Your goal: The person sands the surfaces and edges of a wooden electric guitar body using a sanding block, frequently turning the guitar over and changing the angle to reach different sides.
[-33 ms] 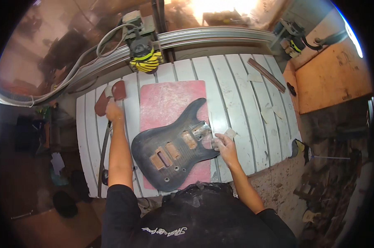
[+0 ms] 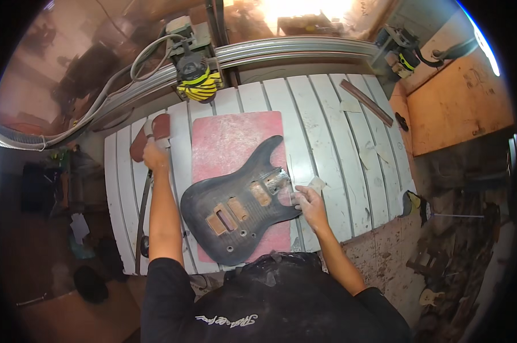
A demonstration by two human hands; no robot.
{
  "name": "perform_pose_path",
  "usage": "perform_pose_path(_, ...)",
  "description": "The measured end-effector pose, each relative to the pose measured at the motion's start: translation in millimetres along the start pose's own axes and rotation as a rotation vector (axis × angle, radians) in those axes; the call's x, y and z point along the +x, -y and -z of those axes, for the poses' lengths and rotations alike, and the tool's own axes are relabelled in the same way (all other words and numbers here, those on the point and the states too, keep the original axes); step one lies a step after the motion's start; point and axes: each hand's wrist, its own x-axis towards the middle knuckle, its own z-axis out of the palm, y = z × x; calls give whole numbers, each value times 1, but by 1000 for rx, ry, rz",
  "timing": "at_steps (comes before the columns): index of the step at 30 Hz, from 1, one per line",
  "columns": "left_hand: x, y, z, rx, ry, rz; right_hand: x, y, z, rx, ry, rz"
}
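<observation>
Dark electric-guitar body (image 2: 213, 194) lies flat on a pink mat (image 2: 235, 131) before me, turned at a slant: rounded end at lower left, horns to the upper right and right. Rounded end overhangs the mat's left edge. Top is a dull blackish grey; three routed cavities show bare brown wood, pink visible through a slot in the lowest. Neck pocket pale and patchy. Small round holes near the lower edge.

My right hand (image 2: 311, 208) is at the shorter horn, just right of the neck pocket. Fingers bent, a small gap between the tips, whitish dust on them. Whether they grip the horn's edge or only lie by it, I cannot tell. A pale square scrap (image 2: 317, 184) sits just beyond the fingertips.

My left hand (image 2: 154, 155) is stretched out past the mat's left side, well apart from the guitar. Fingers curled beside two reddish-brown pads (image 2: 162, 124); a small pale piece (image 2: 163, 143) shows right by them. Cannot tell if I am pinching it; the back of the hand hides the tips.

All this on a light slatted table (image 2: 304, 126). Dark strap along its left side. Brown wooden strip (image 2: 367, 103) near the far right corner. Beyond the far edge, a metal rail (image 2: 298, 46) and a yellow-and-black striped tool head (image 2: 200, 87).
</observation>
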Motion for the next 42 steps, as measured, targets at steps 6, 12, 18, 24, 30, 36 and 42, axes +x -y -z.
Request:
perform_pose_path(6,-85,-89,96,-267,-263,-88,-21,6,-25,-200,28,303)
perform_pose_path(12,-214,-99,169,-341,131,-154,-58,63,-115,-284,321,640)
perform_pose_path(18,-274,-88,188,-586,242,-103,-67,34,-124,-402,399,775)
perform_pose_path(24,-284,-97,202,-662,240,-658,-75,58,-78,-280,522,706)
perform_pose_path(30,-269,-130,227,-756,429,-1006,-74,92,-27,-109,720,411)
perform_pose_path(36,-259,-161,245,-818,508,-1047,-87,138,-3,102,711,313)
perform_pose_path(42,-241,-166,254,-860,372,-1102,-104,170,19,-43,665,411)
